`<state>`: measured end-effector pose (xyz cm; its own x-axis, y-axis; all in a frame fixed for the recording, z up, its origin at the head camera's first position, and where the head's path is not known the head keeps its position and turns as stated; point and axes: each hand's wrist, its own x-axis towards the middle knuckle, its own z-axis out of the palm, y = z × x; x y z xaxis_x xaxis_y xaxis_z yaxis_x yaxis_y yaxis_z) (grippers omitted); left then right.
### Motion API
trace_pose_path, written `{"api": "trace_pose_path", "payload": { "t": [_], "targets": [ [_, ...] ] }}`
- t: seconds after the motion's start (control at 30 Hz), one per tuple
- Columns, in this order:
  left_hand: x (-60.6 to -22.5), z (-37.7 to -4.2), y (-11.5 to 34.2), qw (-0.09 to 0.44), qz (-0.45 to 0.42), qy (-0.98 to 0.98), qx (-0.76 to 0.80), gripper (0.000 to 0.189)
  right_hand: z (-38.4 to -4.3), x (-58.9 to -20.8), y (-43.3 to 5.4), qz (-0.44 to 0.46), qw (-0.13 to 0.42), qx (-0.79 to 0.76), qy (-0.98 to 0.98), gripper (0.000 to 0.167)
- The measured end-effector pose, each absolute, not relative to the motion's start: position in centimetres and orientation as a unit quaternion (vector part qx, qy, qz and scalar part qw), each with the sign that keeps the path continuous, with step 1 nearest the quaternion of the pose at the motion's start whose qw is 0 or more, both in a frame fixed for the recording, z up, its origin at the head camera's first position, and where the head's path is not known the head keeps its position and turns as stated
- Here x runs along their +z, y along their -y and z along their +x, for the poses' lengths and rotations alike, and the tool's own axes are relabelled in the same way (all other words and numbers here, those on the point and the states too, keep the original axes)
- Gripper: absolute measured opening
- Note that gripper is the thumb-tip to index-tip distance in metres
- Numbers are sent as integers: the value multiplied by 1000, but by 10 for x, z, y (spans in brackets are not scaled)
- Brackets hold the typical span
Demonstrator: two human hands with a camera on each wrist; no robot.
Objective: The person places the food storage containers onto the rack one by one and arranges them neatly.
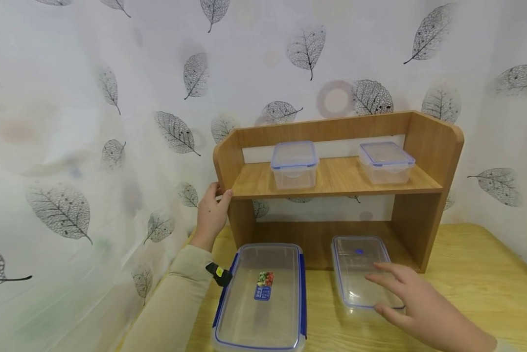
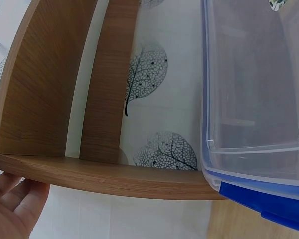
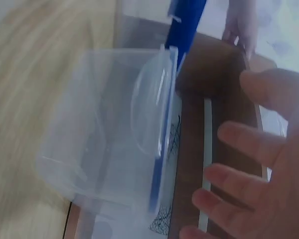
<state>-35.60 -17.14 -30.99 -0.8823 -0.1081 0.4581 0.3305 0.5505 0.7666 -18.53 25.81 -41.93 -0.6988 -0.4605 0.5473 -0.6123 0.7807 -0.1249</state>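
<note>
A two-tier wooden desk shelf [image 1: 338,191] stands on the table. My left hand [image 1: 213,211] grips its left side panel [image 2: 45,79] by the front edge, level with the upper board. Below that arm lies a large clear food container [image 1: 267,288] with blue side clips and a label on its lid. My right hand [image 1: 415,305] hovers, fingers spread, over the near right corner of a smaller clear container [image 1: 361,274] in front of the lower tier. In the right wrist view the spread fingers [image 3: 251,144] hold nothing, beside this container [image 3: 104,124].
Two small clear lidded boxes sit on the upper tier, one left of the middle [image 1: 294,171] and one at the right [image 1: 385,164]. Leaf-patterned sheeting [image 1: 135,98] covers the wall behind and on the left. Yellow wood-grain tabletop [image 1: 479,274] extends right of the shelf.
</note>
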Motion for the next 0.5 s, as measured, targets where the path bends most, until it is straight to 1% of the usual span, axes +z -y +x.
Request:
{"api": "trace_pose_path", "payload": {
  "t": [0.2, 0.3, 0.37, 0.5],
  "targets": [
    [-310, -356, 171, 235, -68, 847, -471, 44, -180, -427, -253, 341, 262, 97, 898, 67],
    [-310, -356, 171, 234, -66, 848, -472, 43, -181, -434, -251, 362, 280, 80, 886, 69],
    [-310, -356, 171, 233, -65, 848, -472, 43, -181, -438, -248, 366, 286, 72, 883, 68],
    [-309, -355, 170, 230, -61, 850, -470, 45, -178, -441, -244, 356, 261, 64, 895, 61]
  ]
}}
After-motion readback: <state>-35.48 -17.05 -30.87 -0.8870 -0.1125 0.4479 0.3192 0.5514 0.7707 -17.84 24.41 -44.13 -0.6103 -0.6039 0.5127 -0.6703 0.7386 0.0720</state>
